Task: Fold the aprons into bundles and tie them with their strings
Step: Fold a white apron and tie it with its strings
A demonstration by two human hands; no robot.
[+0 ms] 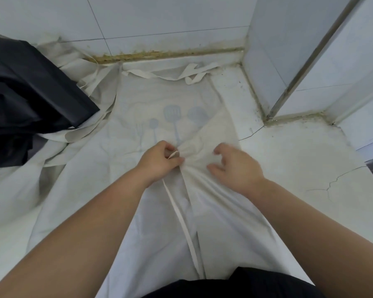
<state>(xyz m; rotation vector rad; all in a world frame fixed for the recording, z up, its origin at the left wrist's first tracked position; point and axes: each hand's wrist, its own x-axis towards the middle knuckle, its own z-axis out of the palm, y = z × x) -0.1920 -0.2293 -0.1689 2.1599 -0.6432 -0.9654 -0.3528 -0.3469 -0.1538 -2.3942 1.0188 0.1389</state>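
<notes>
A cream apron [159, 97] with a faint blue print of kitchen utensils lies spread on the pale counter. Its cloth is gathered into a bunch at the middle. My left hand [159, 161] pinches the end of a cream string [177, 211] against that bunch. The string runs from there down toward my body. My right hand [233, 166] hovers just right of the bunch with fingers loosely curled, fingertips at the cloth, holding nothing I can make out. The neck and waist straps [181, 75] lie loose at the far end near the wall.
A dark navy cloth pile [26, 93] sits at the left on more cream fabric [78, 67]. The tiled wall [159, 24] runs along the back, and a tiled pillar with a metal edge [289, 82] juts in at the right. Bare cracked counter [299, 168] lies right of the apron.
</notes>
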